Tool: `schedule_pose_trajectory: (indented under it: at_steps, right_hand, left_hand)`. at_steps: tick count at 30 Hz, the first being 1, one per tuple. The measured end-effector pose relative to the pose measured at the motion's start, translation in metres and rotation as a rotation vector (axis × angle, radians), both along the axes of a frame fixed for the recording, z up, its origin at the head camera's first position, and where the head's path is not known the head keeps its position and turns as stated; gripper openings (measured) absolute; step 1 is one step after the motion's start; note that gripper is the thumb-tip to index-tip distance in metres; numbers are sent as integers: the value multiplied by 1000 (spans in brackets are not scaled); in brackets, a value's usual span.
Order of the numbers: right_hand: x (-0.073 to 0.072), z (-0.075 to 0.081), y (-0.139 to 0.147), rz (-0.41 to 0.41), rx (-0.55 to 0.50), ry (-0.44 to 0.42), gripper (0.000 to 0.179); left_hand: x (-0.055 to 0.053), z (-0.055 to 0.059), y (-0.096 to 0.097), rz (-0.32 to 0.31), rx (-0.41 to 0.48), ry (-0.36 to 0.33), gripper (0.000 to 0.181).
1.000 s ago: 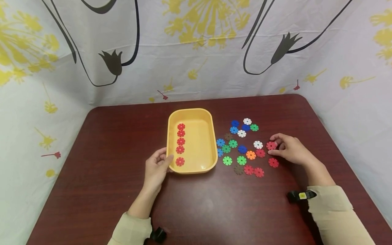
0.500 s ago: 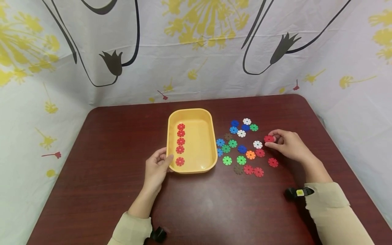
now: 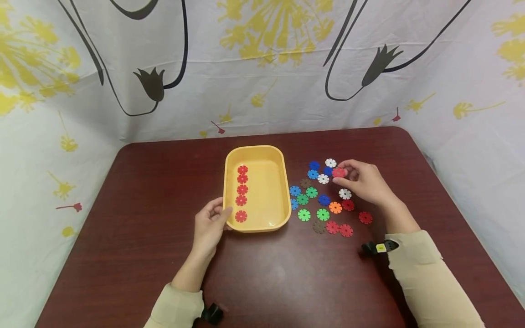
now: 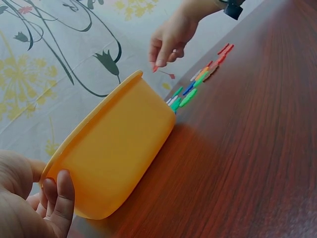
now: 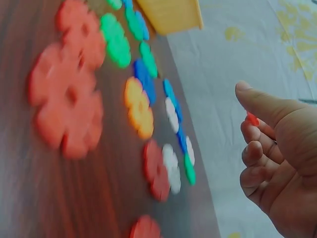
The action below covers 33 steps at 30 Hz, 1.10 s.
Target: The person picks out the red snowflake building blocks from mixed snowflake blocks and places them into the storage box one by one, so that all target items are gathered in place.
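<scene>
1. Here's the right hand [image 3: 365,182], thumb and fingers drawn close together on the edge of a red disc [image 3: 338,172], up off the tabletop [image 3: 279,273] among the far loose pieces, to the right of the yellow tray [image 3: 266,187].

2. Over on the other side, the left hand [image 3: 210,228] has the tray near its front left corner, thumb over the rim, fingers outside: a narrow grip with the wall pinched in it.

3. The step in hand looks like a carry to the tray, so the call is: hold the disc by its edge, lift well clear of the right wall, and lower gently.

4. Inside, five red discs [image 3: 242,189] line up along the left side, the nearest set slightly apart; a dropped piece could skew that column, so the left hand does best to hold steady.

5. What's in the way? That right wall, two light blue discs [image 3: 295,191] just beside it, plus a white disc [image 3: 323,179] and a brown disc [image 3: 305,182] that low fingertips might drag.

6. Nearer the person, a red pair [image 3: 346,230]; off right, a lone red piece [image 3: 365,217]; between, an orange disc [image 3: 335,207].
</scene>
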State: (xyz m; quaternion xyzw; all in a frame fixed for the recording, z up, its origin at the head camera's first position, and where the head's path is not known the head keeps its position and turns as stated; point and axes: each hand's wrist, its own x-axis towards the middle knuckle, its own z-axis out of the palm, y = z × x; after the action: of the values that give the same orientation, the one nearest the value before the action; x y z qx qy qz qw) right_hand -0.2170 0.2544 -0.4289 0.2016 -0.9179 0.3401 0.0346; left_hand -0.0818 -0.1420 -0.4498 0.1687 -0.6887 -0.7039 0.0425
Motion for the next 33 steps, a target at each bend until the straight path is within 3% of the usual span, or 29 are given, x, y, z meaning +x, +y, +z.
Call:
schedule_pose_trajectory:
  at_steps: [13, 33]
  right_hand:
    - [-9, 7, -46, 44, -70, -29, 36]
    - [-17, 12, -89, 122, -121, -58, 37]
  left_hand:
    - [-1, 1, -1, -1, -8, -13, 39]
    - [-1, -2, 0, 4, 0, -8, 39]
